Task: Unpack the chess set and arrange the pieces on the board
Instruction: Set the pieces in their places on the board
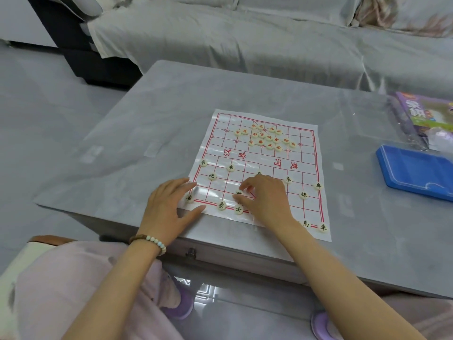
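Left hand [169, 207] open on glossy paper board [257, 155]; right hand [267, 202], pinch grip on round cream piece [239, 193].

Red pieces [268, 138] crowd board [264, 158] far half.

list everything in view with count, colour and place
table: one, grey, before the sofa
sofa: one, grey cover, behind
board: one, white with red grid, mid-table
red-lettered pieces: a heap, cream, board's far half
black-lettered pieces: about a dozen, cream, near half
held piece: one, cream, near edge
tray: one, blue, table's right
box: one, purple, behind the tray
bracelet: one, pale beads, left wrist
left hand: one, rests on board's near-left corner
right hand: one, fingers pinch the held piece
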Available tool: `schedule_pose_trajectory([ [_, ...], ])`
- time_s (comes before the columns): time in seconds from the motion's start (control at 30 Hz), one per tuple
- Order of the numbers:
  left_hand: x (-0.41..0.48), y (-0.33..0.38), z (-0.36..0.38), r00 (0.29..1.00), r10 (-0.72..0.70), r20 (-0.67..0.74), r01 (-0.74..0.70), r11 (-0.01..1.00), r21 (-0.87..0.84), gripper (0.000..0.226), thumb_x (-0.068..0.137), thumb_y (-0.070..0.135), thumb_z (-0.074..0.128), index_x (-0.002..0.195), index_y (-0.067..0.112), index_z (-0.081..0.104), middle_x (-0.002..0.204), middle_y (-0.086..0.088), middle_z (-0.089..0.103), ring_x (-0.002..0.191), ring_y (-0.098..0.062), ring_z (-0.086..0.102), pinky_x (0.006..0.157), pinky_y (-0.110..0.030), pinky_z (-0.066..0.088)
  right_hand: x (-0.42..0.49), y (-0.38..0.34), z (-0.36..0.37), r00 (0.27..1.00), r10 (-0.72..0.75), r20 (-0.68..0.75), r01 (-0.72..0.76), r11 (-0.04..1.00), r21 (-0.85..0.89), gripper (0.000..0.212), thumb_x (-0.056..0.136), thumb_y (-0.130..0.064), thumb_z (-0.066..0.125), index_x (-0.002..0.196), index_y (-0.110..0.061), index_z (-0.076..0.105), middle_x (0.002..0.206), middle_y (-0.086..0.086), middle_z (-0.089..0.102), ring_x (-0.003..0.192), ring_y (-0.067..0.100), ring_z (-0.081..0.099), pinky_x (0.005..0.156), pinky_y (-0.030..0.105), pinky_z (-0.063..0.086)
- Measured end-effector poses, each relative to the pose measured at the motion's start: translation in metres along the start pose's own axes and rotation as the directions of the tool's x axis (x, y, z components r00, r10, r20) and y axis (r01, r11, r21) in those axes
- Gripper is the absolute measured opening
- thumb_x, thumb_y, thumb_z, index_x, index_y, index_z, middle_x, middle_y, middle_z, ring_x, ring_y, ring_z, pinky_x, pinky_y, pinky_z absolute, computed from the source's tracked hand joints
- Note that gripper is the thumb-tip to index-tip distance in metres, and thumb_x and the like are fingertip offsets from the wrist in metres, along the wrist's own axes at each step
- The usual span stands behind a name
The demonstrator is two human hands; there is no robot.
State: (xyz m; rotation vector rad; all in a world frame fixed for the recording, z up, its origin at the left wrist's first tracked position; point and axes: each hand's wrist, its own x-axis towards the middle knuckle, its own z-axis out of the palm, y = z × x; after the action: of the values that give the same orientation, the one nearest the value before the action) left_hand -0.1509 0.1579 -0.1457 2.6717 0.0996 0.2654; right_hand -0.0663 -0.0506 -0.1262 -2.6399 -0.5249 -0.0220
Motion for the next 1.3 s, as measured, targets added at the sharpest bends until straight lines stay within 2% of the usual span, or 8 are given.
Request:
schedule_pose_trajectory([
  [0.07, 0.001, -0.003, 0.001, 1.0, -0.028, 0.002, 0.028, 0.999, -0.023, 0.069, 0.076, 0.066, 0.045, 0.131, 0.025, 0.05, 0.138, 0.004, 0.046, 0.128, -0.016, 0.039, 0.104, -0.028, 0.023, 0.001, 0.0, 0.0, 1.0, 0.003, 0.001, -0.003, 1.0, 0.0, 0.027, 0.082, -0.046, 0.066, 0.098, -0.026, 0.069, 0.093, -0.007, 0.066, 0.091, 0.012, 0.058, 0.088, 0.028, 0.036],
  [0.17, 0.001, -0.008, 0.003, 0.998, -0.056, 0.013, 0.057, 0.997, -0.047, 0.076, 0.077, 0.071, 0.03, 0.135, 0.024, 0.046, 0.142, 0.003, 0.042, 0.132, -0.016, 0.035, 0.108, -0.031, 0.023, 0.002, -0.007, -0.001, 1.0, -0.027, -0.015, 0.027, 1.0, 0.007, 0.025, 0.083, -0.043, 0.065, 0.1, -0.026, 0.07, 0.094, -0.007, 0.066, 0.092, 0.012, 0.056, 0.089, 0.027, 0.033],
  [0.3, 0.0, -0.011, 0.008, 0.997, -0.072, 0.014, 0.072, 0.997, -0.019, 0.077, 0.079, 0.068, 0.019, 0.136, 0.024, 0.044, 0.145, 0.002, 0.039, 0.134, -0.017, 0.031, 0.109, -0.03, 0.02, 0.001, -0.029, 0.004, 0.991, -0.136, 0.004, 0.134, 0.985, 0.112, 0.022, 0.082, -0.043, 0.067, 0.098, -0.028, 0.07, 0.096, -0.01, 0.066, 0.091, 0.009, 0.054, 0.089, 0.029, 0.036],
  [0.43, -0.001, -0.013, 0.01, 0.998, -0.065, 0.006, 0.065, 0.998, 0.003, 0.073, 0.081, 0.065, 0.018, 0.136, 0.026, 0.044, 0.145, 0.003, 0.038, 0.134, -0.016, 0.03, 0.108, -0.026, 0.016, -0.002, -0.043, 0.016, 0.971, -0.231, 0.065, 0.227, 0.972, 0.06, 0.021, 0.084, -0.042, 0.064, 0.099, -0.028, 0.07, 0.099, -0.008, 0.065, 0.095, 0.014, 0.053, 0.087, 0.028, 0.029],
  [0.63, 0.0, -0.014, 0.012, 0.996, -0.084, -0.007, 0.084, 0.996, -0.005, 0.068, 0.086, 0.061, 0.014, 0.136, 0.027, 0.044, 0.146, 0.005, 0.037, 0.136, -0.015, 0.027, 0.109, -0.025, 0.014, -0.002, -0.046, 0.021, 0.967, -0.233, 0.106, 0.23, 0.973, 0.034, 0.021, 0.086, -0.04, 0.062, 0.102, -0.028, 0.069, 0.098, -0.008, 0.064, 0.095, 0.013, 0.051, 0.083, 0.023, 0.022],
  [0.8, 0.0, -0.013, 0.013, 0.995, -0.096, 0.001, 0.096, 0.995, -0.003, 0.053, 0.094, 0.051, 0.025, 0.138, 0.027, 0.042, 0.148, 0.005, 0.035, 0.138, -0.015, 0.024, 0.111, -0.028, 0.015, -0.001, -0.047, 0.022, 0.965, -0.235, 0.113, 0.232, 0.972, 0.037, 0.021, 0.087, -0.038, 0.061, 0.104, -0.027, 0.069, 0.099, -0.007, 0.063, 0.094, 0.014, 0.051, 0.085, 0.024, 0.024],
  [0.97, 0.0, -0.015, 0.015, 0.996, -0.092, -0.003, 0.092, 0.996, -0.001, 0.067, 0.087, 0.058, 0.011, 0.136, 0.027, 0.044, 0.146, 0.005, 0.037, 0.136, -0.015, 0.027, 0.111, -0.028, 0.016, 0.0, -0.047, 0.024, 0.963, -0.244, 0.113, 0.241, 0.97, 0.041, 0.021, 0.088, -0.037, 0.06, 0.105, -0.028, 0.068, 0.097, -0.007, 0.063, 0.093, 0.014, 0.05, 0.082, 0.024, 0.024],
  [1.3, 0.0, -0.013, 0.015, 0.995, -0.099, -0.009, 0.099, 0.995, 0.009, 0.068, 0.086, 0.058, 0.009, 0.137, 0.028, 0.042, 0.147, 0.006, 0.036, 0.137, -0.014, 0.025, 0.11, -0.025, 0.013, -0.003, -0.046, 0.025, 0.97, -0.225, 0.088, 0.224, 0.974, 0.015, 0.023, 0.087, -0.041, 0.06, 0.104, -0.028, 0.068, 0.098, -0.008, 0.061, 0.095, 0.013, 0.05, 0.083, 0.022, 0.021],
])
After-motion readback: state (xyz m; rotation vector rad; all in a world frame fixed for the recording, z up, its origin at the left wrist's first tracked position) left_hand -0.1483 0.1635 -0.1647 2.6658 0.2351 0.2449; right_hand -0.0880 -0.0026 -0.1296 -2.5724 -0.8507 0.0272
